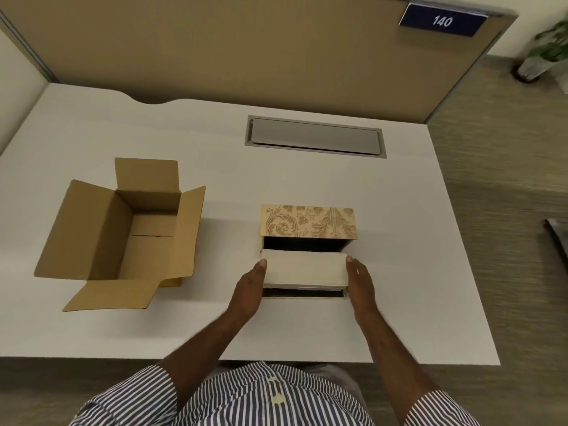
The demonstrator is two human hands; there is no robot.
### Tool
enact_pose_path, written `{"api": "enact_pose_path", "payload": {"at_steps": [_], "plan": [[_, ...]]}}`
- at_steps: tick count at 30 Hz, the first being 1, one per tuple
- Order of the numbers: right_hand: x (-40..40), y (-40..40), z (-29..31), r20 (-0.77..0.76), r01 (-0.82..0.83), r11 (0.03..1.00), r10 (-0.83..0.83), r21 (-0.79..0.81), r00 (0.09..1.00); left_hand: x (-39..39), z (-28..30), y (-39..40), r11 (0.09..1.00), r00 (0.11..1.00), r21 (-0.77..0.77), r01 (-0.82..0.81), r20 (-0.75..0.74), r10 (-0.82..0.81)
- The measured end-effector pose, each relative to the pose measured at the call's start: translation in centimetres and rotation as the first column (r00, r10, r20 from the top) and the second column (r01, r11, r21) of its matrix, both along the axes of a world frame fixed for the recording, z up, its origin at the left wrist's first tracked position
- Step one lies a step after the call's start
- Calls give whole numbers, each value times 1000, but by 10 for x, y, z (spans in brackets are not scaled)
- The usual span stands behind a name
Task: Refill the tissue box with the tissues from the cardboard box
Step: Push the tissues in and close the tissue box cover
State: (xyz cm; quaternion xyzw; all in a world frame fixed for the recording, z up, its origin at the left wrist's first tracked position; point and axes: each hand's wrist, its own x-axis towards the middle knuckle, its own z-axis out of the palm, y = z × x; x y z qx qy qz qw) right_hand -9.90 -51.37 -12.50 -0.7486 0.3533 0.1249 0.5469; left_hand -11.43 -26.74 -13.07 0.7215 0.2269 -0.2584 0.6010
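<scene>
Cream-white stack of tissues (304, 268): one block, pressed flat between two hands, its short ends against the palms. Left hand (249, 291) on the stack's left end, fingers (262, 265) straight and close together, tips level with the stack's far left corner. Right hand (360, 282) on the right end, fingers likewise straight and together, tips at the far right corner. Neither hand curls round the stack; both clamp it from the sides.

Tissue box (308, 221): gold-tan, leaf and scroll pattern, lid raised and standing just beyond the fingertips. Dark interior shows between lid and stack. The box's near edge shows as a thin dark strip below the stack, between the two wrists. The stack lies over the open box; how deep it sits cannot be told.

Cardboard box (123, 232): brown, four flaps open, well to the left of the left hand's fingers, apart from the tissue box. Its visible interior shows bare cardboard.

Table (415, 241): white, carries both boxes. Grey cable hatch (315, 136) set in it, well beyond the fingertips.

Partition (246, 47): tan, behind the table, blue plate reading 140 (442, 20) at its upper right.

Striped shirt (261, 398): blue and white, at the near edge.
</scene>
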Motion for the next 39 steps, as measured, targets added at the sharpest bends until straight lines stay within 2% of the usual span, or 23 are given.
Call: {"api": "enact_pose_path", "payload": {"at_steps": [10, 20, 30, 34, 36, 38, 39], "plan": [[-1, -5, -10, -19, -60, 993, 58, -100, 998, 0, 1, -8, 998, 998, -5, -65, 15, 65], [-8, -8, -8, 47, -33, 999, 33, -3, 998, -1, -1, -9, 999, 1000, 50, 14, 17, -15], [-17, 0, -14, 61, -173, 980, 179, -94, 982, -3, 1, -14, 998, 1000, 57, 22, 4, -22], [-17, 0, -11, 53, -182, 979, 188, -94, 981, -4, 1, -13, 999, 1000, 42, 25, 8, -25], [-14, -2, 0, 116, -136, 978, 155, -159, 981, -9, 2, -11, 992, 997, 113, 54, 49, -60], [-4, -3, 20, 323, -84, 935, 202, -346, 925, -18, 4, -1, 925, 950, 357, 131, 220, -220], [7, -3, 32, 433, -68, 892, 282, -446, 856, -21, 4, 5, 836, 867, 525, 161, 329, -374]]}}
